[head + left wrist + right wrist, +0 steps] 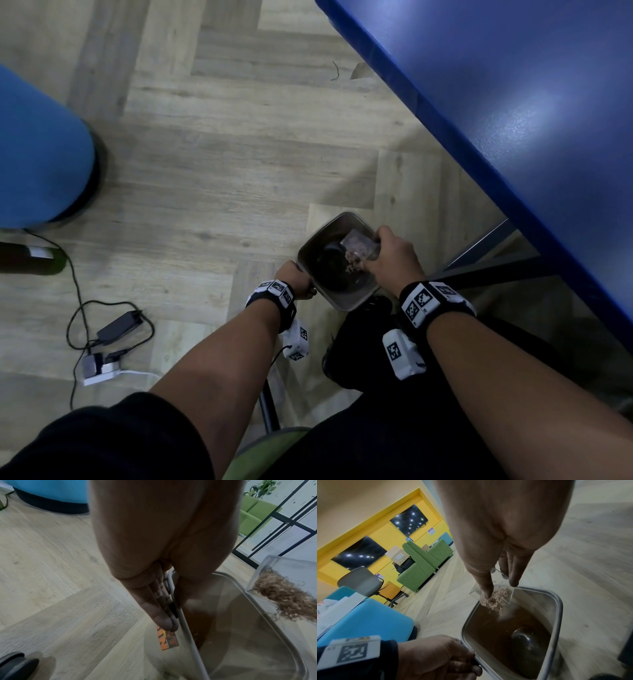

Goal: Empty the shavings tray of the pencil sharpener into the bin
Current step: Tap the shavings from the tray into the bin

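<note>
Currently right hand (394,255) pinches the clear square plastic shavings tray (494,595), tilted over the far rim of the grey rounded-square metal bin (556,609); brown pencil shavings (288,596) are spilling in. Left hand (436,654) is curled round the near-left rim. Risk: mouth sits near the rim, so light shavings may drift onto the pale wood floor (212,171).

Head view looks steeply down from well above, over both forearms. Each wrist view looks along its palm, close to the bin (337,263) rim. All three share the bin's open mouth and surrounding floor (212,154).
</note>
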`<act>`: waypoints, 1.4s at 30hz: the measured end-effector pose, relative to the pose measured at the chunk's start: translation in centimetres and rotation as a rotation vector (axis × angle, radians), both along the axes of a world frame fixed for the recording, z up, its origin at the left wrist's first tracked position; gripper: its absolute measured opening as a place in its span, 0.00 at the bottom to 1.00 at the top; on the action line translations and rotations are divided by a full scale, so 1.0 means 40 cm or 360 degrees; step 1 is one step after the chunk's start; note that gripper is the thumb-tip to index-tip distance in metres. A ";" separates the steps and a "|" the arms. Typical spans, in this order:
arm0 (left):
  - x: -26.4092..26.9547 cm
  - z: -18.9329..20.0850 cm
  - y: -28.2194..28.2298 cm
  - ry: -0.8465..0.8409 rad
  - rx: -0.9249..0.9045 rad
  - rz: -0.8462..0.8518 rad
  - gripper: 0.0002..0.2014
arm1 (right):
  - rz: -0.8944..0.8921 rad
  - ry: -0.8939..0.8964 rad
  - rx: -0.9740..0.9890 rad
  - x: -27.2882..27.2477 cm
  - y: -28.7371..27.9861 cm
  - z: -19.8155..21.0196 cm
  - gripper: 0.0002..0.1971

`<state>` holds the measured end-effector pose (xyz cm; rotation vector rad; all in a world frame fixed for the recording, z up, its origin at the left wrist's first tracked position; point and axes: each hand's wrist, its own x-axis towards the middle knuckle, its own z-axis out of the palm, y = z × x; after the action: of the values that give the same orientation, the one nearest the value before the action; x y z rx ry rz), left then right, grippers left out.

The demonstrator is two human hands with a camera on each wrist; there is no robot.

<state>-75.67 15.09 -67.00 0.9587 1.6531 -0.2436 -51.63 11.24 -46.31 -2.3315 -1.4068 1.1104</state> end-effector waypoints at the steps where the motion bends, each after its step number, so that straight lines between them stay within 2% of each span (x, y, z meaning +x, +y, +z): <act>1: 0.005 0.025 0.002 -0.0006 0.0003 0.0008 0.25 | 0.0005 -0.0002 0.0028 -0.003 0.002 0.001 0.22; 3: 0.011 0.049 0.002 -0.0016 0.0022 0.0005 0.19 | 0.0020 -0.0006 0.0068 -0.010 0.004 0.004 0.23; 6: 0.041 0.197 -0.001 0.0004 0.0044 -0.0034 0.10 | 0.0011 -0.0010 0.0086 -0.014 0.004 0.007 0.23; 8: 0.046 0.229 -0.003 -0.0001 0.0062 -0.0049 0.05 | 0.0012 -0.0036 0.0092 -0.017 0.006 0.006 0.23; 13: 0.045 0.241 0.000 -0.0022 0.0031 -0.0007 0.10 | 0.0082 -0.0069 0.0083 -0.022 0.007 0.014 0.21; 16: 0.043 0.250 -0.001 -0.0003 0.0046 -0.0065 0.05 | 0.0091 -0.0099 0.0090 -0.026 0.008 0.014 0.21; 20: 0.045 0.254 -0.001 -0.0047 0.0046 0.0010 0.04 | 0.0122 -0.0145 0.0133 -0.031 0.010 0.008 0.20; 36: 0.040 0.244 -0.003 -0.0179 0.0017 0.0093 0.07 | 0.0194 -0.0242 0.0121 -0.037 -0.005 0.015 0.21; 41: 0.028 0.197 0.000 -0.0173 0.0001 0.0049 0.08 | 0.0294 -0.0348 0.0162 -0.044 -0.009 0.020 0.22; 42: 0.034 0.218 0.000 -0.0158 0.0009 0.0034 0.08 | 0.0296 -0.0353 0.0176 -0.044 -0.009 0.020 0.22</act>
<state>-74.31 15.08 -58.26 0.9420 1.5728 -0.1741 -53.40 10.90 -45.49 -2.3417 -1.7463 0.8109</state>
